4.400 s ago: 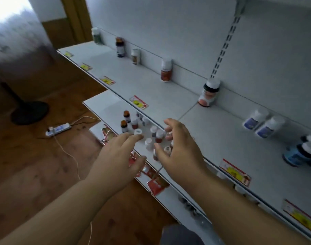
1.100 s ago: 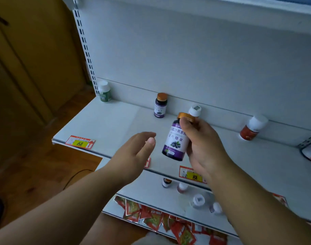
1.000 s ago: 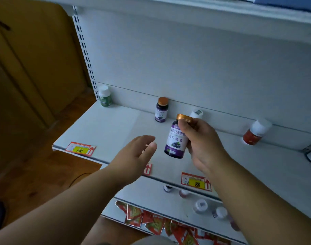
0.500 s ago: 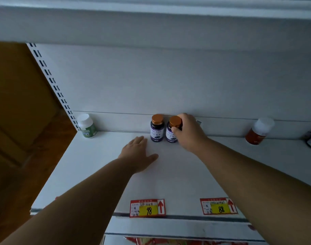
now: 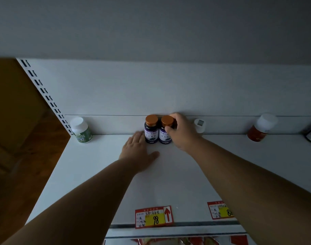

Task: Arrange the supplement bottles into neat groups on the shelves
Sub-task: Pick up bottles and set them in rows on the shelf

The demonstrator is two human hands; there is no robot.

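A white shelf (image 5: pixel 101 174) fills most of the view, backed by a pale panel (image 5: pixel 151 89) and edged on the left by a slotted upright (image 5: pixel 45 92). Beyond the upright lies a brown wooden floor (image 5: pixel 18 147).

Two bare forearms reach in from the bottom corners toward the back of the shelf. The left hand (image 5: pixel 138 151) lies flat on the shelf surface with fingers straight and spread a little, its fingertips just beside the base of the left purple bottle (image 5: pixel 151 132). The right hand (image 5: pixel 182 132) has its fingers curled round the right purple bottle (image 5: pixel 165 135), pinching it near the copper cap.

The two purple bottles stand upright against the back panel, touching side by side, both with copper caps and dark purple labels.

Well to the left, near the upright, a green-labelled bottle (image 5: pixel 81 130) with a white cap stands alone. Just right of the right hand, a small white-capped bottle (image 5: pixel 199 125) sits against the back panel, its body mostly hidden. Far right, a red bottle (image 5: pixel 259 129) with a white cap tilts against the panel.

Along the front edge sit two red and yellow price tags: one (image 5: pixel 153 216) reading 98 with a red arrow, and another (image 5: pixel 220 210) partly covered by the right forearm.
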